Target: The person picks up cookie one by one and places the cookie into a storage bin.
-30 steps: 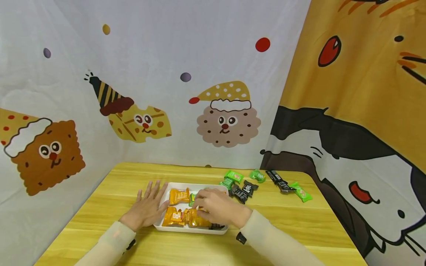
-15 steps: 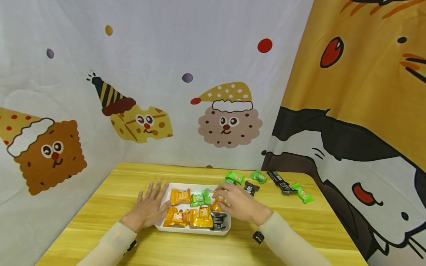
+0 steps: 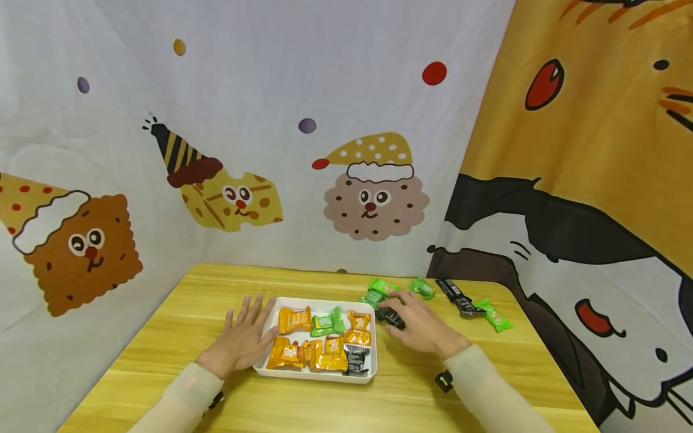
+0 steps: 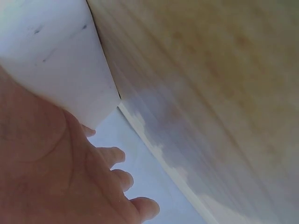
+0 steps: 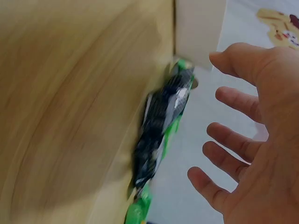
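Note:
A white tray (image 3: 314, 376) sits on the table and holds orange candy packets (image 3: 295, 320), a green candy packet (image 3: 327, 323) and black candy packets (image 3: 356, 362). Flat and spread, my left hand (image 3: 235, 344) lies against the tray's left side; its palm is close to the white tray wall (image 4: 60, 51) in the left wrist view. My right hand (image 3: 425, 328) is to the right of the tray, above loose black candy packets (image 3: 391, 317), which it partly hides. The right wrist view shows its fingers (image 5: 233, 142) spread, apart from the black packets (image 5: 161, 119).
Green candy packets (image 3: 422, 288) lie at the back of the wooden table (image 3: 238, 275). Farther right are a long black packet (image 3: 456, 297) and another green packet (image 3: 495, 316). A printed white curtain (image 3: 243, 90) hangs behind the table.
My right hand has moved from over the tray's right part to the loose black packets beside it, uncovering the green and orange packets inside. The left hand has stayed at the tray.

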Tool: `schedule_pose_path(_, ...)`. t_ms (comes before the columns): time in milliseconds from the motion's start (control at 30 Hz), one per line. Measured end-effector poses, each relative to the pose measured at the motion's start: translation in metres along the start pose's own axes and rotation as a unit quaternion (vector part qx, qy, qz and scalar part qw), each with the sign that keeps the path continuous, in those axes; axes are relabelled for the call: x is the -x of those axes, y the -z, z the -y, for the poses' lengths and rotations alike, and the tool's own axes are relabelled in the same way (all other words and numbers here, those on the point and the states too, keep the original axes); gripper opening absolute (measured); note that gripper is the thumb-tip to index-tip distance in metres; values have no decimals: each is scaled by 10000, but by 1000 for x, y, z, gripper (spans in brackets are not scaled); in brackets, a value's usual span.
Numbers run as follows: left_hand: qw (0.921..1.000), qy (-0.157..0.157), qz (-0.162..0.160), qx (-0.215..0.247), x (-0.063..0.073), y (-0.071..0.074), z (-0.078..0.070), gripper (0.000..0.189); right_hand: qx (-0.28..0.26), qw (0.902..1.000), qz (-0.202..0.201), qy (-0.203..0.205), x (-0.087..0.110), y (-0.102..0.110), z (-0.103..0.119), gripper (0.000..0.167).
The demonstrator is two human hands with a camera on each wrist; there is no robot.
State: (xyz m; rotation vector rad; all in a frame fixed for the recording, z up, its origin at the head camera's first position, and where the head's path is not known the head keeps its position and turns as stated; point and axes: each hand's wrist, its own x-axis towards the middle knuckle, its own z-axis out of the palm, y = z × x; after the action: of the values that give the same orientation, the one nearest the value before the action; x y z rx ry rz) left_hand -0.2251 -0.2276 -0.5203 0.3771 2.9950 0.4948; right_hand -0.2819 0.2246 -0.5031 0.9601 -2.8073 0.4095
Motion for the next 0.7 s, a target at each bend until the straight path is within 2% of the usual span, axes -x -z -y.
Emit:
schedule_pose_path(200, 10000, 9, -29, 16, 0, -1, 1, 78, -102, 9989, 219, -404, 6, 1, -18, 61)
schedule_pose_path(367, 10000, 21, -78, -18, -1, -2, 1, 78, -83, 9976, 359, -587, 8, 1, -29, 68)
schedule_pose_path(700, 9999, 32, -90, -119, 0, -4, 1, 78, -294, 9941, 723, -758, 7, 0, -31, 78)
